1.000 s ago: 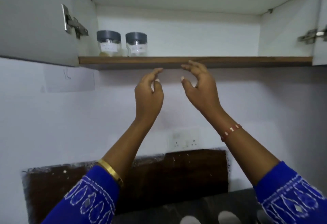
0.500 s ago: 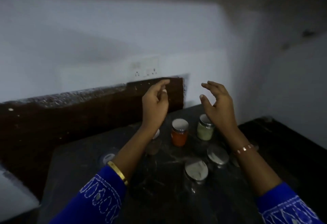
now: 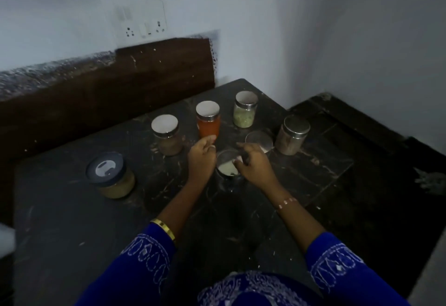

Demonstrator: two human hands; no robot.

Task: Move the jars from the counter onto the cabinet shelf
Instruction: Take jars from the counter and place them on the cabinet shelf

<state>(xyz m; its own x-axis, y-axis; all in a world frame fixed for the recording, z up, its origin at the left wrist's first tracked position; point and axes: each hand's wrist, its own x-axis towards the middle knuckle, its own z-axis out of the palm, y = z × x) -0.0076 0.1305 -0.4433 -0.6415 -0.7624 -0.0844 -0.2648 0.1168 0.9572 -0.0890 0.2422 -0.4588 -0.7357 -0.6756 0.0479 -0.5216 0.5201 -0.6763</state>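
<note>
Several glass jars stand on the dark counter [image 3: 72, 221]. A steel-lidded jar [image 3: 225, 168] with pale contents sits between my hands. My left hand [image 3: 201, 158] is against its left side with the fingers curled and apart. My right hand [image 3: 253, 164] covers its right rim, thumb and fingers spread over the lid. Neither hand is closed around it. Behind are a brown-filled jar [image 3: 166, 136], an orange jar [image 3: 208, 122] and a green-filled jar [image 3: 244, 111]. Another steel lid [image 3: 259, 139] shows just past my right hand. The cabinet shelf is out of view.
A dark-lidded jar [image 3: 109, 176] stands apart at the left, and a steel-lidded jar [image 3: 292, 136] at the right. The counter steps down to a lower dark ledge [image 3: 362, 148] on the right. A brown backsplash [image 3: 120, 76] and a wall socket [image 3: 142, 24] lie behind.
The view dropped from the cabinet shelf, where two dark-lidded jars stand, to the counter. Both hands came down from the shelf edge to either side of a steel-lidded jar.
</note>
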